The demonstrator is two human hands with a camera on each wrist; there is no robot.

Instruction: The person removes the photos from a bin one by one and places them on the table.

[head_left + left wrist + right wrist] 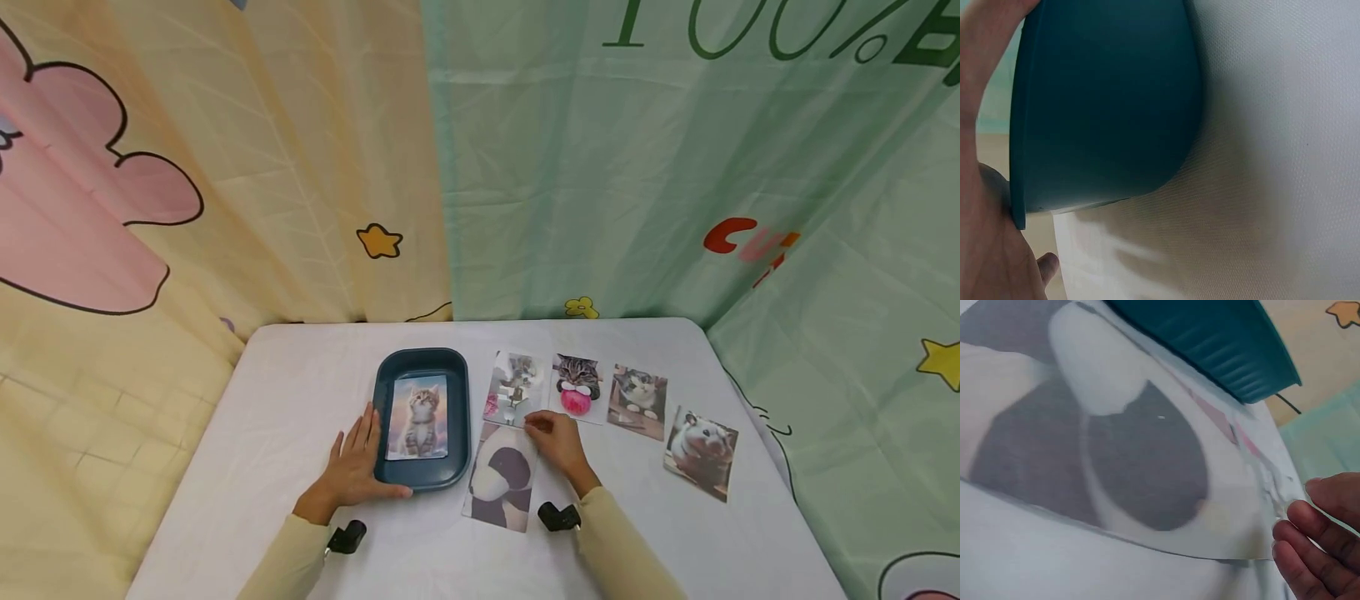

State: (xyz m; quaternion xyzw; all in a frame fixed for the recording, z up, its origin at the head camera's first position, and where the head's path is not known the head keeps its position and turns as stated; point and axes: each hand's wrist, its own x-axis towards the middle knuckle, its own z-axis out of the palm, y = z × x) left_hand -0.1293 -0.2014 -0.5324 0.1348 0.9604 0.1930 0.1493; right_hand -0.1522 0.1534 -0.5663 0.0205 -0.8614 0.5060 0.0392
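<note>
Left hand [352,467] lies flat and open against the near-left wall of the dark teal plastic tray [422,360], which has a kitten photo card [417,416] inside. Just right of it, the right hand [555,442] pinches the far corner of a glossy black-and-white animal card [498,483], whose long axis runs near-to-far on the white table [285,400].

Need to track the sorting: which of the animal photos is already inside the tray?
The upright kitten photo, lying flat in the dark teal tray by the left hand. The other five photos lie on the white table.
</note>
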